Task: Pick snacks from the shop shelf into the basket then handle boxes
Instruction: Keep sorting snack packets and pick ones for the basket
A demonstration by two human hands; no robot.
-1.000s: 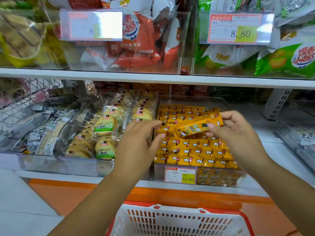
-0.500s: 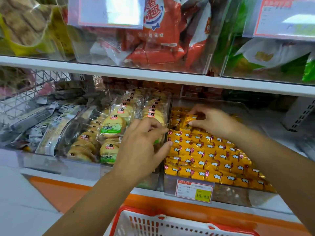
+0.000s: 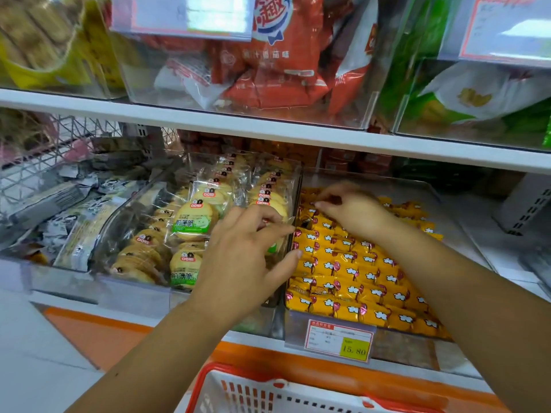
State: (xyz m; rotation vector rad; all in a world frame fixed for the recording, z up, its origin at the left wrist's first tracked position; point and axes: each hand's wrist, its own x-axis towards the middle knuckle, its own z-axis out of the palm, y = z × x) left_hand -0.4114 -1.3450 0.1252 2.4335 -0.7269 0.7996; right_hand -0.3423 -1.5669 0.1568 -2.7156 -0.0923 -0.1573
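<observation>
yellow snacks (image 3: pixel 357 278), hands (image 3: pixel 354 213) now among them

Upper tier: white metal shelf board (image 3: pixel 268 129). Far right: white lower shelf deck (image 3: pixel 492 257). Far left: wire mesh panel (image 3: pixel 35 162). Near left: orange base strip (image 3: pixel 98 332), pale floor (image 3: pixel 35 368).

The price tag (image 3: pixel 340 339) on the front wall of the clear bin (image 3: pixel 402 347) at 5 o'clock carries "15.80" on its yellow patch; its smaller print is too fine to read. The red bag (image 3: pixel 277 64) at 12 o'clock shows a large "趣" inside a ringed logo. The round cracker packs (image 3: pixel 190 222) at 9 o'clock bear green labels reading "煎薄脆". The two upper tags (image 3: pixel 190 13) are washed out by glare.
</observation>
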